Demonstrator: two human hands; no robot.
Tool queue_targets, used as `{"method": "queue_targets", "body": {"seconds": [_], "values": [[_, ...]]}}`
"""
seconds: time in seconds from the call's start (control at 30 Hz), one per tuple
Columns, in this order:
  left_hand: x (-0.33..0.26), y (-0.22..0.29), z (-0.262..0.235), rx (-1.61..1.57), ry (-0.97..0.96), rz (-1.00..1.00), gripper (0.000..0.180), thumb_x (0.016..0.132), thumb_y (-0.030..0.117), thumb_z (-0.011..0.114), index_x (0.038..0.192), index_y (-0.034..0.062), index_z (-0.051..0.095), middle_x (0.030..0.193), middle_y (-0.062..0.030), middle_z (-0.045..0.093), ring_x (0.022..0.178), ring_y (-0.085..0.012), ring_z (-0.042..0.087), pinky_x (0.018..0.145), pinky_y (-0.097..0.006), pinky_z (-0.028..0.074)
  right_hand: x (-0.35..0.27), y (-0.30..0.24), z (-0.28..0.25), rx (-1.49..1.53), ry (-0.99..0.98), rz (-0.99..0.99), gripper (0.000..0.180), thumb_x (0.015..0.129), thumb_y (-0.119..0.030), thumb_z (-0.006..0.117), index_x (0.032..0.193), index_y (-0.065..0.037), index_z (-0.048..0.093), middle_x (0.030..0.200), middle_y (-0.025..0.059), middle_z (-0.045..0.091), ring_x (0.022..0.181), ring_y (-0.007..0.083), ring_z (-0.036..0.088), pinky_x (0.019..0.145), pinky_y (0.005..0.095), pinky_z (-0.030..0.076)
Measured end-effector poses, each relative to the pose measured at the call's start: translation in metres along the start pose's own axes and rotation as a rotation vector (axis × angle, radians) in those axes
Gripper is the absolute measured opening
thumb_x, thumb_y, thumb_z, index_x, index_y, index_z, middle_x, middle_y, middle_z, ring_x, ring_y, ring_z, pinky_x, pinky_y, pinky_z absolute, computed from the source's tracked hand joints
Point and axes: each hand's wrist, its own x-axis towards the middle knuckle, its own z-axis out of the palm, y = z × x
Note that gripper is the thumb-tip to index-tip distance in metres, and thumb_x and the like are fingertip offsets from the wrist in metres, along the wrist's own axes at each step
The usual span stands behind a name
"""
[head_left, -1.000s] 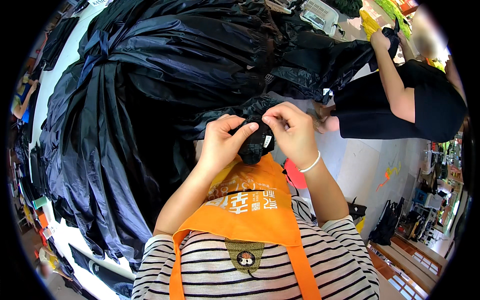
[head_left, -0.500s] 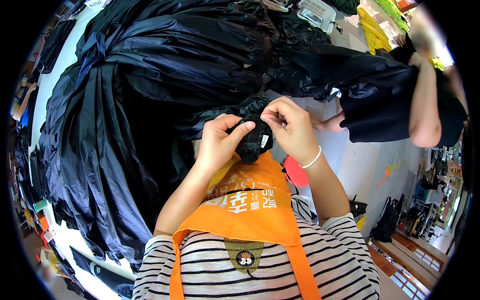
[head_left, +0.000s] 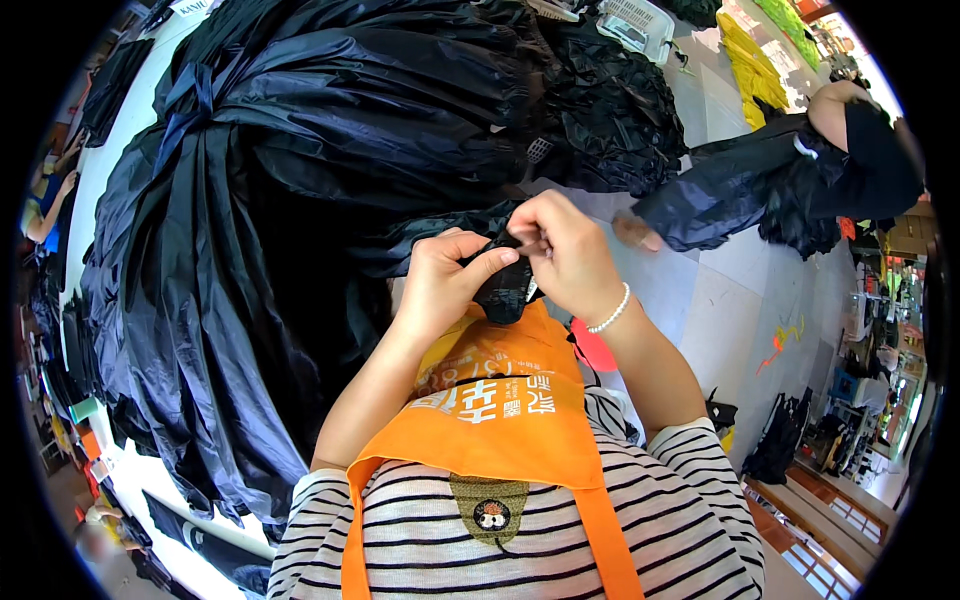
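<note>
Working the edge of the black cloth (head_left: pixel 500 295) seemed the step in hand; the left hand (head_left: pixel 447 268) pinched it, the right hand (head_left: pixel 565 245) its upper corner; its loose part hung below the grip; the next move probably called for steady left pinching.

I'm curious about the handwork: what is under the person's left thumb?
The left hand has black cloth showing beside its thumb; whatever lies directly beneath the thumb or inside the curled fingers is covered.
</note>
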Motion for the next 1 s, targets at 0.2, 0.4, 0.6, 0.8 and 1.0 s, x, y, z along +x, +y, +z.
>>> {"method": "queue_targets", "body": {"seconds": [0.2,0.4,0.6,0.8,1.0], "values": [[0.001,0.007,-0.002,-0.038,0.028,-0.011,0.026,0.08,0.015,0.076,0.072,-0.0038,0.06,0.06,-0.0029,0.046,0.058,-0.0099,0.037,0.054,-0.026,0.033,-0.001,0.011,-0.002,0.275,0.106,0.168,0.007,0.087,-0.001,0.062,0.094,-0.003,0.06,0.072,0.0026,0.056,0.062,0.0081,0.049,0.058,0.0227,0.041],[0.001,0.003,0.001,0.086,-0.033,0.096,0.021,0.076,0.014,0.078,0.078,-0.0024,0.064,0.067,-0.0059,0.057,0.064,-0.0147,0.048,0.061,-0.028,0.039,-0.002,0.004,-0.007,0.213,-0.044,0.182,0.01,0.083,-0.007,0.07,0.085,0.0,0.063,0.071,0.0038,0.058,0.061,0.0097,0.05,0.057,0.0256,0.042],[-0.007,-0.001,0.008,0.013,0.003,-0.026,0.019,0.077,0.009,0.076,0.089,-0.0035,0.067,0.076,-0.0041,0.06,0.07,-0.0115,0.053,0.065,-0.026,0.043,0.004,0.012,-0.01,0.218,0.172,0.173,0.015,0.087,-0.011,0.069,0.09,-0.001,0.059,0.073,0.0025,0.058,0.064,0.0097,0.051,0.059,0.0256,0.044],[-0.003,-0.001,0.008,-0.184,0.109,-0.197,0.022,0.078,0.014,0.076,0.089,-0.0038,0.069,0.078,-0.0092,0.062,0.069,-0.0157,0.059,0.065,-0.027,0.047,-0.022,-0.004,-0.04,0.248,-0.088,0.275,0.015,0.093,-0.011,0.059,0.102,0.0,0.053,0.089,0.0075,0.06,0.078,0.0139,0.059,0.072,0.0286,0.048],[0.002,0.002,0.013,-0.074,0.115,-0.148,0.023,0.076,0.017,0.077,0.086,-0.0028,0.07,0.073,-0.0114,0.064,0.067,-0.019,0.06,0.062,-0.029,0.046,-0.026,-0.011,-0.035,0.006,-0.089,0.148,0.019,0.088,-0.014,0.064,0.103,-0.004,0.058,0.094,0.0092,0.06,0.076,0.021,0.062,0.068,0.0318,0.049]]}}
